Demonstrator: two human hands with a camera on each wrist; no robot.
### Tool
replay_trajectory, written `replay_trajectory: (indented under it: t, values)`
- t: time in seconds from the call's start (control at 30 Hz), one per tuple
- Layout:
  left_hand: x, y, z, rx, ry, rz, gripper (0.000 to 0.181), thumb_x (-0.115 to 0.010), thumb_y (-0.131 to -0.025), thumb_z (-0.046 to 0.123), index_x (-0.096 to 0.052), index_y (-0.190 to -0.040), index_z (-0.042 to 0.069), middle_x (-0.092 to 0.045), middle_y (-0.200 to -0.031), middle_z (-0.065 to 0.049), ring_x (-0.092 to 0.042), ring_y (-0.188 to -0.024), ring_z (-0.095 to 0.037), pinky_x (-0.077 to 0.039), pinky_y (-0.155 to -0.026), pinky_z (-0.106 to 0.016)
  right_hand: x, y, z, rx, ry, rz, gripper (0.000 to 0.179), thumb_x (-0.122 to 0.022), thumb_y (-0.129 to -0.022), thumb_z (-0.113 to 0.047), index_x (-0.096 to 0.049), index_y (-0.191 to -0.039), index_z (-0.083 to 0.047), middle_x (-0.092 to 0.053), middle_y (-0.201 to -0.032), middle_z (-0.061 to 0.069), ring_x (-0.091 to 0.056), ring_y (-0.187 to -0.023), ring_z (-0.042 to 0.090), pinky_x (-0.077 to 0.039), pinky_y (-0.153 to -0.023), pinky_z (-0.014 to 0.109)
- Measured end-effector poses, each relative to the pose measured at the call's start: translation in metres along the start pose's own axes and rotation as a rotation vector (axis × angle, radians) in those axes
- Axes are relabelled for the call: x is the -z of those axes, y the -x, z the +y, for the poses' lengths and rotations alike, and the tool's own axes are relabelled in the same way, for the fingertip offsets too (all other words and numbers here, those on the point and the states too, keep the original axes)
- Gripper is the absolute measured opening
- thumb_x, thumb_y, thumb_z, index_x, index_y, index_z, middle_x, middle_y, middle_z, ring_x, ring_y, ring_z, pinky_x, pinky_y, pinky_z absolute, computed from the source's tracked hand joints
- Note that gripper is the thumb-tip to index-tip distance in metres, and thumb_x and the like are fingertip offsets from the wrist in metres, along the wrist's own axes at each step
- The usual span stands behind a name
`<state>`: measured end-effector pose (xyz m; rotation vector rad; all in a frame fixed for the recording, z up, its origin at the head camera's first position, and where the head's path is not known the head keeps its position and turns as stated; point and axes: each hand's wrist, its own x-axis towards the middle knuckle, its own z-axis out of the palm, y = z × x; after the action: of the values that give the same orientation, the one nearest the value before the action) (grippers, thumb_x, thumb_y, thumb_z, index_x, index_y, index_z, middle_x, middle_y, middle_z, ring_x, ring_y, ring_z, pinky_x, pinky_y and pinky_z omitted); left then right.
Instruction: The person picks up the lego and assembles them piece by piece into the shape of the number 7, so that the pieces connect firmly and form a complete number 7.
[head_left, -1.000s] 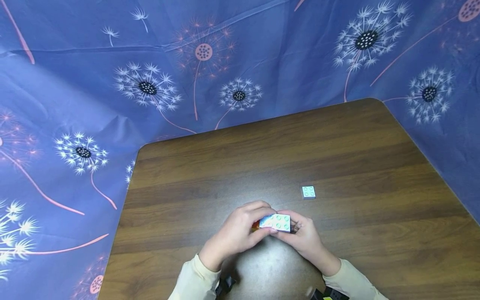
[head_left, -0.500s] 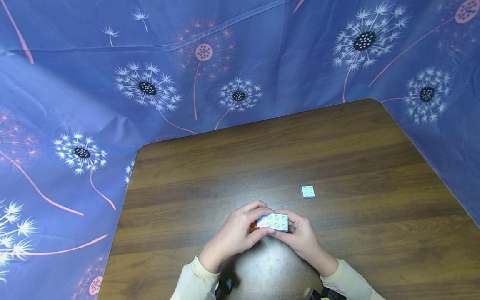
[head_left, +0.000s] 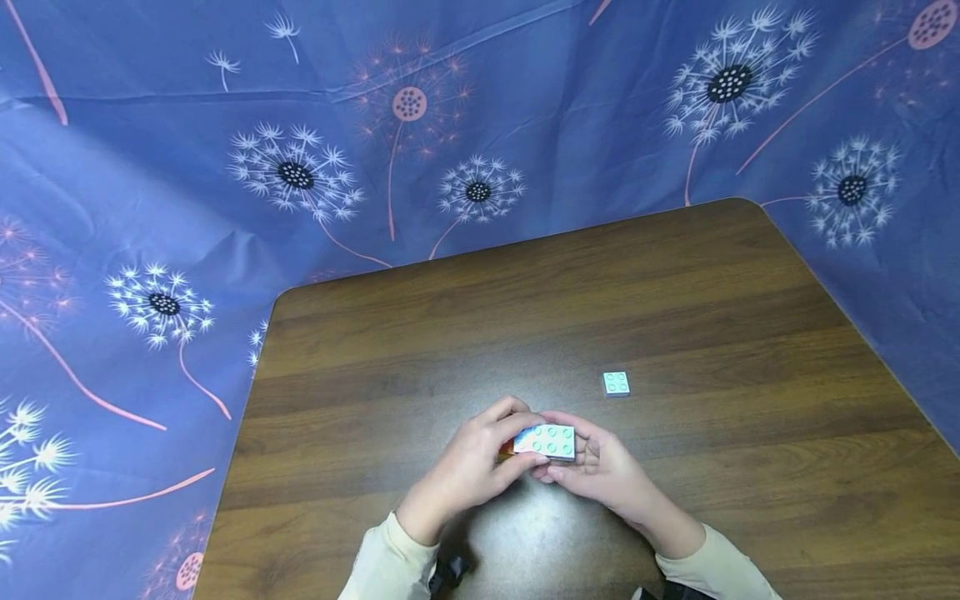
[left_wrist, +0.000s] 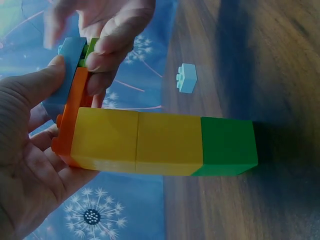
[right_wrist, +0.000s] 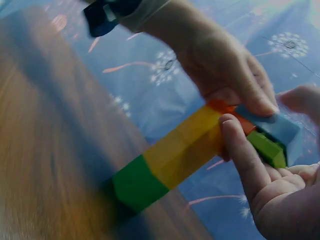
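Note:
My left hand (head_left: 472, 467) pinches a structure of toy building bricks, its thumb on the light blue brick (head_left: 551, 442) on top. In the left wrist view an orange brick (left_wrist: 75, 112) lies under the blue one. A row of yellow bricks (left_wrist: 137, 141) and a green brick (left_wrist: 229, 146) extends below it. My right hand (head_left: 611, 475) is at the structure's right side, fingers loosely bent. Its fingertips touch the structure beside a lime green brick (right_wrist: 269, 149) under the blue one. The right thumb, blurred in the right wrist view, stands apart from the bricks.
A small pale blue square brick (head_left: 616, 384) lies on the wooden table (head_left: 450, 333), beyond the right hand. A blue dandelion-patterned cloth (head_left: 562, 125) hangs behind and beside the table.
My right hand has loosened: its thumb has come off the bricks and more of its bent fingers show beneath. The left hand keeps its hold almost in place.

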<state>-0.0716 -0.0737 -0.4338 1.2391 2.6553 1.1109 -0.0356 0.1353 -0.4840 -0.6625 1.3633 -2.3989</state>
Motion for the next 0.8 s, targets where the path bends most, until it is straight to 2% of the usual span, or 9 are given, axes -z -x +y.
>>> replay_trajectory:
  t: [0.13, 0.2, 0.3, 0.4, 0.6, 0.8]
  values:
    - [0.0, 0.0, 0.0, -0.001, 0.026, 0.002, 0.03, -0.074, -0.088, 0.023, -0.066, -0.115, 0.013, -0.061, -0.109, 0.006, -0.056, -0.092, -0.003, -0.047, -0.08, -0.018, 0.003, 0.0, -0.009, 0.035, -0.194, -0.118, 0.044, -0.021, -0.099, 0.007, -0.024, -0.142, 0.019, -0.058, -0.125, 0.027, -0.062, -0.109, 0.039, -0.048, -0.093, 0.045]
    - [-0.001, 0.0, -0.001, -0.001, 0.047, 0.002, 0.029, -0.073, -0.088, 0.023, -0.066, -0.114, 0.013, -0.062, -0.109, 0.007, -0.056, -0.095, -0.002, -0.047, -0.082, -0.019, 0.003, 0.0, -0.012, 0.012, -0.288, -0.119, 0.047, -0.014, -0.1, 0.002, -0.03, -0.142, 0.015, -0.056, -0.128, 0.028, -0.059, -0.113, 0.041, -0.046, -0.095, 0.046]
    - [-0.002, 0.0, -0.002, -0.01, 0.069, 0.016, 0.027, -0.072, -0.089, 0.023, -0.066, -0.114, 0.013, -0.064, -0.11, 0.007, -0.057, -0.098, -0.002, -0.047, -0.085, -0.02, 0.004, 0.0, -0.014, -0.05, -0.36, -0.08, 0.048, -0.012, -0.103, -0.003, -0.039, -0.141, 0.009, -0.056, -0.128, 0.028, -0.058, -0.115, 0.041, -0.045, -0.096, 0.046]
    - [-0.002, 0.0, -0.002, -0.021, 0.076, 0.036, 0.027, -0.073, -0.089, 0.023, -0.066, -0.114, 0.013, -0.065, -0.11, 0.006, -0.058, -0.099, -0.003, -0.047, -0.085, -0.02, 0.003, 0.0, -0.014, -0.089, -0.353, -0.031, 0.045, -0.018, -0.105, -0.006, -0.043, -0.139, 0.008, -0.059, -0.124, 0.028, -0.06, -0.111, 0.04, -0.047, -0.093, 0.045]
    - [-0.005, 0.001, -0.001, 0.011, 0.077, 0.065, 0.029, -0.074, -0.088, 0.021, -0.067, -0.114, 0.012, -0.065, -0.11, 0.007, -0.059, -0.099, -0.002, -0.047, -0.086, -0.02, 0.0, 0.0, -0.01, -0.088, -0.28, 0.046, 0.04, -0.023, -0.107, -0.011, -0.045, -0.136, 0.006, -0.063, -0.118, 0.026, -0.064, -0.105, 0.037, -0.05, -0.088, 0.045]
    - [-0.008, 0.001, 0.003, 0.039, 0.04, 0.108, 0.034, -0.075, -0.086, 0.026, -0.067, -0.117, 0.013, -0.065, -0.109, 0.007, -0.058, -0.096, -0.003, -0.048, -0.081, -0.021, 0.003, -0.004, -0.009, -0.054, -0.216, 0.028, 0.038, -0.024, -0.107, -0.007, -0.035, -0.138, 0.011, -0.059, -0.121, 0.024, -0.065, -0.105, 0.033, -0.051, -0.088, 0.042]
